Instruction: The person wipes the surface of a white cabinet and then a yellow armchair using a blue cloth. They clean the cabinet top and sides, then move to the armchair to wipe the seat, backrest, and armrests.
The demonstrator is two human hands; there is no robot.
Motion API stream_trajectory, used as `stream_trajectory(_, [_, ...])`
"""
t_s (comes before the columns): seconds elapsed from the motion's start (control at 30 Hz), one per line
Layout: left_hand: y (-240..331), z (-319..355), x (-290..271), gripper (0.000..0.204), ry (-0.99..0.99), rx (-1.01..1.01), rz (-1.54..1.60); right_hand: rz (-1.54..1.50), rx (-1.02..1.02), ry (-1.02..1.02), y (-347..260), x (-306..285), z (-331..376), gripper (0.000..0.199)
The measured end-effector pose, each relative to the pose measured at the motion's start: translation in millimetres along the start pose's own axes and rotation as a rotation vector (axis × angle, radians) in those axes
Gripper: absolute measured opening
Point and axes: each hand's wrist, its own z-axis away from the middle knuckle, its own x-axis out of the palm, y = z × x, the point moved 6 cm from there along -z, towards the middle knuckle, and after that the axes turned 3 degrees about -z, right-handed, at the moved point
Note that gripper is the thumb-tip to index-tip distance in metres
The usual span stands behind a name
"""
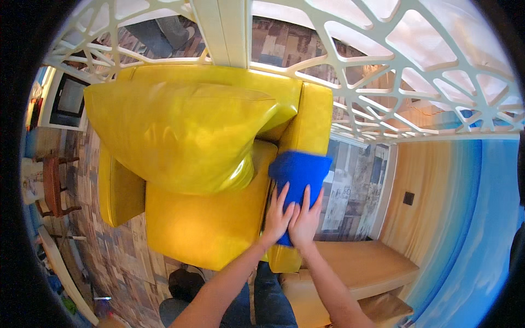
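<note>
A blue cloth (301, 169) lies spread over the right armrest of a yellow armchair (202, 224). Both of my hands rest on its near part, side by side and touching at the thumbs. My left hand (279, 214) lies on the cloth's left side with fingers stretched forward. Beside it, my right hand (304, 221) presses flat with its fingers spread. Neither hand grips the cloth as far as I can see. A large, shiny yellow cushion (180, 136) leans against the chair's back and covers much of the seat's far part.
A white lattice partition (229, 33) stands behind the chair. To the right are a tan bench (361, 265) and a wall painted tan and blue (437, 186). A small brown wooden stool (52, 186) stands at left on the wood-patterned floor (109, 240).
</note>
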Motion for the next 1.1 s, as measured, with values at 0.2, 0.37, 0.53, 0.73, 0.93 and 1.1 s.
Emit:
stream_trajectory(0.2, [-38.4, -148.1, 9.4, 0.070, -0.029, -0.047, 0.512, 0.179, -0.225, 0.173, -40.7, 11.1, -123.7, 0.067])
stream_trajectory(0.37, [-62.5, -143.5, 15.4, 0.064, -0.083, -0.059, 0.454, 0.268, -0.281, 0.087, -51.9, 23.6, -129.3, 0.070])
stream_trajectory(0.53, [-87.1, -47.8, 12.0, 0.062, -0.090, -0.139, 0.287, 0.278, -0.230, -0.085, -55.6, 36.0, -37.4, 0.065])
stream_trajectory(0.73, [-118.1, 123.9, 14.0, 0.060, -0.172, -0.325, 0.113, 0.250, -0.125, -0.284, -46.3, 44.9, 105.9, 0.066])
stream_trajectory(0.93, [-122.3, 217.6, 18.3, 0.057, -0.184, -0.375, 0.027, 0.093, -0.024, -0.296, 2.6, 26.8, 204.9, 0.062])
stream_trajectory(1.1, [-54.9, 131.1, 18.2, 0.052, -0.121, -0.270, -0.055, -0.011, -0.024, -0.147, 10.0, 12.9, 147.7, 0.058])
